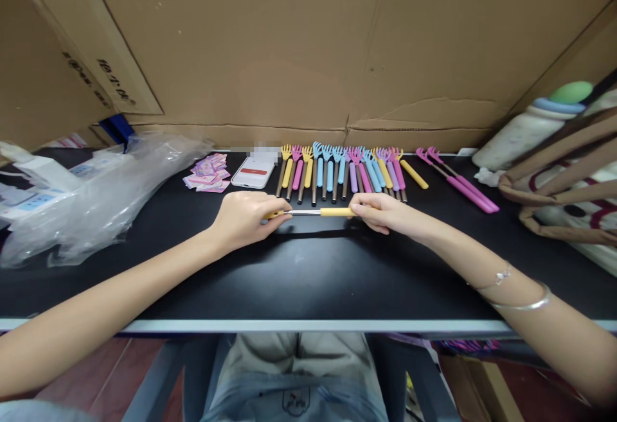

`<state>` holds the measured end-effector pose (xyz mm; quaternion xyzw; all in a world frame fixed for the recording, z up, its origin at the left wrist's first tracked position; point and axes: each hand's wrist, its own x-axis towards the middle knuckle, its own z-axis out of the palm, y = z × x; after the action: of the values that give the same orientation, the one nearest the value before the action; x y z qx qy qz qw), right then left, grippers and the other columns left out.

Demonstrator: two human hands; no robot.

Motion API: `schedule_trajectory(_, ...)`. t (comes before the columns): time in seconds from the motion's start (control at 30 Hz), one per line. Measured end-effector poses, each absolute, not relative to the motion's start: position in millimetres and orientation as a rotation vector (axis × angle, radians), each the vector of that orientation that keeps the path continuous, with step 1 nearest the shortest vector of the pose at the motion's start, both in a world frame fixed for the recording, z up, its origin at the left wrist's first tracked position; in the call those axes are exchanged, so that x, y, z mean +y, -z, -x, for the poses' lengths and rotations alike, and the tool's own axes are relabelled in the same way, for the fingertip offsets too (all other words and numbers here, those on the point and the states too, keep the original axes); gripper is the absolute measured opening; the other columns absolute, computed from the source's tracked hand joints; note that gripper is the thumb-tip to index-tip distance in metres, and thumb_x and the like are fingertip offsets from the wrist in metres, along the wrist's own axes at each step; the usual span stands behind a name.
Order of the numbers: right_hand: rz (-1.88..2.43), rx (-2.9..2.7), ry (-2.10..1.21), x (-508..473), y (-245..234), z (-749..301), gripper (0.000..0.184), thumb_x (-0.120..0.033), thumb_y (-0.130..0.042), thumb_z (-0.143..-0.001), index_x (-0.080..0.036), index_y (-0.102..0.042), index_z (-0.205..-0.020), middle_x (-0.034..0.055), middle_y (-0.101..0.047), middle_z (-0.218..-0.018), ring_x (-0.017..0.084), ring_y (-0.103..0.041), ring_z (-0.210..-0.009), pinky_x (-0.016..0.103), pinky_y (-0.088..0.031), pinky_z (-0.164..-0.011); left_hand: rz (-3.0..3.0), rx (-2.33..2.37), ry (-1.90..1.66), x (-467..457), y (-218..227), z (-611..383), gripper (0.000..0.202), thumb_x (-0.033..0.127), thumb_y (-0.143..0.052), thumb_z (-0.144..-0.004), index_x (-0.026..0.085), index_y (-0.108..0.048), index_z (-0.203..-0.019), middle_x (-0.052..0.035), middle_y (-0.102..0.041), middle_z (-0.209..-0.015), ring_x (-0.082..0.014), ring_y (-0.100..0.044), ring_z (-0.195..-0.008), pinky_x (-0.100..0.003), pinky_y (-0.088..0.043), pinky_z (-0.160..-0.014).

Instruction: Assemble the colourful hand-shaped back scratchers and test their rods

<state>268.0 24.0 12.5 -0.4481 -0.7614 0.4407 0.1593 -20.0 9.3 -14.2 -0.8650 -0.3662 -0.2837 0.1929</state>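
Observation:
Between my two hands a yellow back scratcher (332,212) is held level above the black table, its metal rod bare in the middle. My left hand (248,216) is closed round its left end, hiding most of the head. The fingers of my right hand (378,212) pinch the end of the yellow handle. Just beyond lies a row of back scratchers (330,175) in yellow, pink, blue and purple, their claw heads pointing away from me. Two pink back scratchers (465,191) lie apart, to the right of the row.
Left of the row are a phone (253,171) and a pile of small printed cards (207,175). Clear plastic bags (96,197) cover the table's left side. A bottle (527,126) and a bag with brown straps (569,184) stand right. Cardboard (308,43) walls the back.

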Motion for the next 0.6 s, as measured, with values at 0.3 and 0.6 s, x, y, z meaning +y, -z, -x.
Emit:
schedule_trajectory(0.3, 1.431, -2.482, -0.794, 14.6, -16.0, -263.4, 0.037, -0.049, -0.035, -0.091, -0.018, -0.053, -0.084, -0.0041, -0.051, -0.059, 0.008, -0.048, -0.046, 0.022, -0.034, -0.052, 2.406, -0.961, 0.629, -0.2, 6.4, 9.8, 0.023, 0.037, -0.049, -0.089, 0.024, -0.066, -0.078, 0.0025, -0.065, -0.063, -0.0131, -0.059, -0.058, -0.024, -0.025, -0.048)
schedule_trajectory(0.6, 1.228, -2.598, -0.293, 8.9, -5.1, -255.2, 0.026, -0.044, -0.047, -0.088, -0.023, -0.057, -0.101, 0.0, -0.063, -0.079, 0.012, -0.056, -0.066, 0.021, -0.033, -0.059, 2.486, -1.167, 0.565, 0.7, 9.4, 8.5, 0.022, 0.045, -0.052, -0.087, 0.028, -0.063, -0.096, 0.0038, -0.068, -0.07, -0.0121, -0.062, -0.062, -0.021, -0.028, -0.049)
